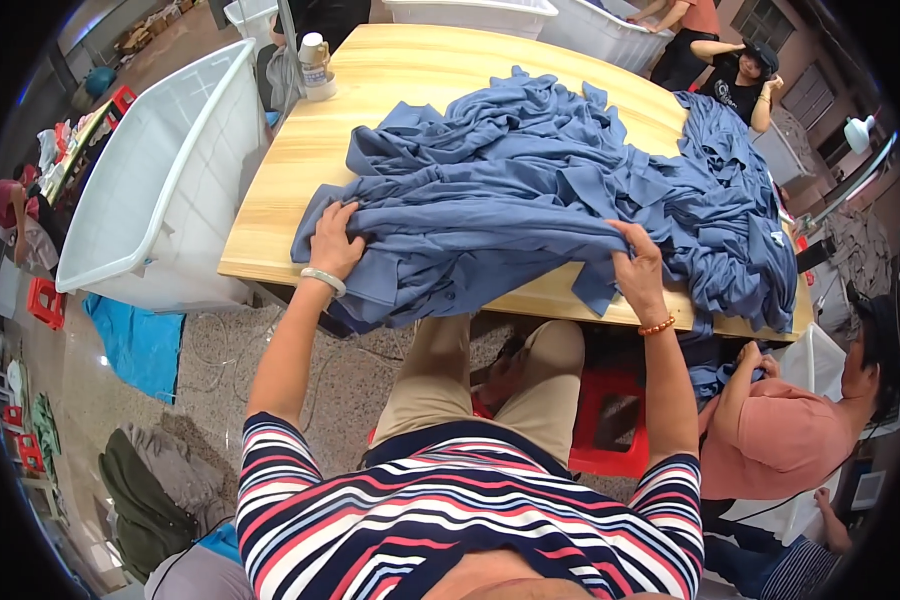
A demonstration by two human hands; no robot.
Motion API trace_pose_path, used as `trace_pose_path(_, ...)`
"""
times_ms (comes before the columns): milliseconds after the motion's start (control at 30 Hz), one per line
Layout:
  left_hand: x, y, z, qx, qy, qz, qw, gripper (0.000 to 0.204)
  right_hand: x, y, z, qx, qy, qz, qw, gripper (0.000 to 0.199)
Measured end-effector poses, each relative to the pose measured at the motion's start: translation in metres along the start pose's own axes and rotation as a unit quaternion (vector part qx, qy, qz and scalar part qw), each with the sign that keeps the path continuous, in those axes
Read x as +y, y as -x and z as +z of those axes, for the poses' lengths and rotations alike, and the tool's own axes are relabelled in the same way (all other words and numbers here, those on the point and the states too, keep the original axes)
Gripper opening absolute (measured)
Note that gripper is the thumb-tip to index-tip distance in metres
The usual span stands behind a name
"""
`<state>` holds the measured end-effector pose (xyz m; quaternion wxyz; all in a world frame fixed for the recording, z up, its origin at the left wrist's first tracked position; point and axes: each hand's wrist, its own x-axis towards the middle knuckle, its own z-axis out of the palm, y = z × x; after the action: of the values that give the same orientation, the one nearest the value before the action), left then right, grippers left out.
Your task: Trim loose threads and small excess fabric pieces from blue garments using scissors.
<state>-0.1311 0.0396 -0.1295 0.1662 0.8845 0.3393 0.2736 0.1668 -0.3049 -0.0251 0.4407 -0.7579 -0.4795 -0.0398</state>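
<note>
A blue shirt (470, 245) is stretched sideways along the table's near edge, with a collar-like flap and small buttons showing near its left part. Its front hangs over the edge above my lap. My left hand (337, 243), with a pale bangle at the wrist, grips the left end of the cloth, fingers bent over it. At the other end my right hand (638, 268), wearing a beaded bracelet, pinches the fabric between thumb and fingers. Behind lies a rumpled heap of the same blue cloth (530, 130), running on to the right end (735, 220) of the table.
The wooden table (300, 150) carries a pale bottle-like container (315, 68) at its far left corner. A large white bin (160, 190) stands left. Red stools (610, 425) are beneath and around. A person in a pink top (780, 430) handles blue cloth close on my right.
</note>
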Motion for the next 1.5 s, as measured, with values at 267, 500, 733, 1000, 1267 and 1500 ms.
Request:
trace_pose_path(267,-0.012,0.006,0.029,0.076,-0.015,0.047,0.996,0.049,0.077,0.041,0.049,-0.031,0.101,0.069,0.992,0.032)
trace_pose_path(500,-0.022,0.006,0.028,0.091,-0.008,0.058,0.994,0.046,0.061,0.023,0.046,-0.099,0.022,0.157,0.982,0.029)
trace_pose_path(733,-0.010,0.008,0.022,0.135,0.000,0.081,0.988,0.043,0.068,0.027,0.048,-0.066,0.005,0.129,0.989,0.028)
trace_pose_path(1000,0.001,0.013,0.025,0.216,-0.144,0.031,0.965,0.054,0.079,0.033,0.045,-0.052,-0.015,0.100,0.994,0.026)
trace_pose_path(1267,-0.003,0.017,0.022,0.175,-0.115,0.019,0.978,0.051,0.082,0.037,0.053,-0.027,-0.050,0.098,0.994,0.025)
trace_pose_path(1500,-0.008,0.004,0.021,0.169,-0.004,0.085,0.982,0.047,0.085,0.036,0.050,-0.018,-0.105,0.120,0.987,0.024)
